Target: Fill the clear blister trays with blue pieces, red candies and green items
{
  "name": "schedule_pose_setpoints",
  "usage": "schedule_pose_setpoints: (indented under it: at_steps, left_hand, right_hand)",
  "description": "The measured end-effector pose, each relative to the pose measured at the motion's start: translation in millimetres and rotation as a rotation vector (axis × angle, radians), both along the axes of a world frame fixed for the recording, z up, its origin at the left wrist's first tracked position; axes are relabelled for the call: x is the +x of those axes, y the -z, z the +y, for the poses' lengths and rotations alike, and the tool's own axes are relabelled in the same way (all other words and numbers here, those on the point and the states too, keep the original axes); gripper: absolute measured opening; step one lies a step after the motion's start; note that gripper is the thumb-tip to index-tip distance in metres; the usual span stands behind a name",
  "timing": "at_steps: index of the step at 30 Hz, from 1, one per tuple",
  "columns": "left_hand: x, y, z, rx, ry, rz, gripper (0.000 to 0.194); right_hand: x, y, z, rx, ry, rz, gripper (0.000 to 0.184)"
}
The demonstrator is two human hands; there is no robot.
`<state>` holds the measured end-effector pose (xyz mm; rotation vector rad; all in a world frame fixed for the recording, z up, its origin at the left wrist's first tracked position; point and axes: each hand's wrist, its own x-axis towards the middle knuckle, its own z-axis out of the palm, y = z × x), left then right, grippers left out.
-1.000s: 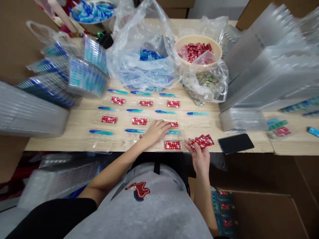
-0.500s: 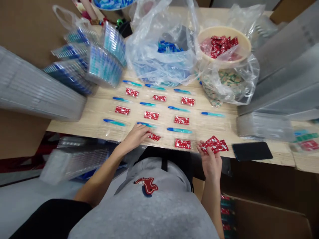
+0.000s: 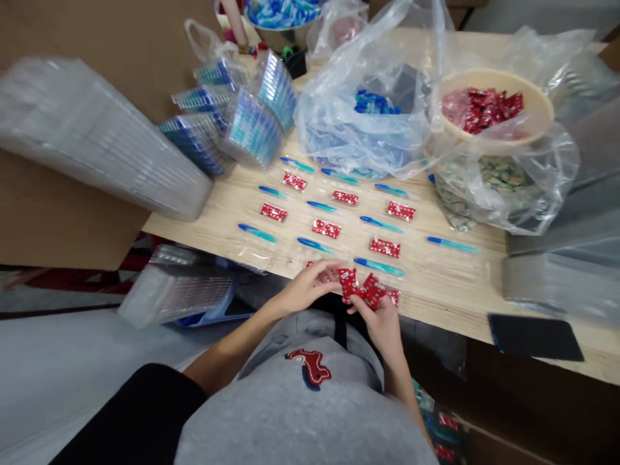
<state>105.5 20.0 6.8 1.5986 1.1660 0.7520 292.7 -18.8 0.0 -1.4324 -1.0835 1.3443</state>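
Over the table's front edge, my two hands are close together. My right hand (image 3: 380, 318) pinches a small bunch of red patterned packets (image 3: 372, 290). From the left, the thumb and fingers of my left hand (image 3: 310, 285) close on the side of one red packet (image 3: 347, 284) of that bunch. Partly hidden behind my left fingers, another red packet lies on the table. Just beyond my hands lie blue-and-turquoise pens (image 3: 379, 267) in clear trays, several with a red packet (image 3: 385, 247) beside the pen.
Stacked clear trays (image 3: 121, 142) lean at the left, near filled stacks (image 3: 254, 129). A plastic bag of blue pens (image 3: 358, 142) stands at the back. To the right are a cream bowl (image 3: 542, 123) of red packets, a bag of green-and-beige packets (image 3: 504, 177) and a black phone (image 3: 537, 337).
My right hand has brought the red packets leftward to my left hand. My left hand has come off the packet on the table to the bunch. The view has shifted left.
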Motion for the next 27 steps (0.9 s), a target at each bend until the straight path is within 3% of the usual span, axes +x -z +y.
schedule_pose_setpoints:
  at_steps: [2, 5, 7, 9, 12, 15, 18, 22, 25, 27]
  left_hand:
    - [-7, -1.9, 0, -0.079, -0.054, -0.115, 0.022]
    - [-44, 0.6, 4, -0.006, -0.367, -0.097, 0.020]
    - [-81, 3.9, 7, 0.087, -0.621, 0.055, 0.020]
    - [-115, 6.9, 7, 0.093, -0.749, 0.363, 0.018]
    - [-142, 11.1, 5, -0.012, -0.697, 0.882, 0.019]
    - [-142, 16.5, 3, 0.023, -0.670, 1.116, 0.025]
    - [-135, 25.3, -3, 0.141, -0.698, 1.120, 0.031]
    - [-139, 44.6, -23, 0.321, -0.519, 0.967, 0.030]
    - [-146, 62.2, -33, 0.448, -0.543, 0.870, 0.026]
    - [-147, 70.3, -36, 0.506, -0.562, 0.818, 0.034]
  right_hand:
    - [-12, -2.7, 2, 0.011, -0.089, 0.002, 0.032]
    - [-15, -1.9, 4, 0.040, -0.048, 0.046, 0.033]
    - [-8, 1.5, 5, 0.063, 0.048, 0.117, 0.026]
    - [4, 5.4, 5, 0.078, 0.122, 0.182, 0.022]
    - [26, 8.5, 3, 0.102, 0.194, 0.132, 0.018]
    - [50, 6.8, 3, 0.130, 0.270, -0.118, 0.023]
    - [80, 4.5, 6, 0.251, 0.329, -0.419, 0.024]
    - [132, 11.3, 11, 0.455, 0.424, -0.852, 0.025]
    - [171, 25.6, 17, 0.419, 0.451, -1.036, 0.031]
    - [188, 36.6, 24, 0.394, 0.430, -1.109, 0.028]
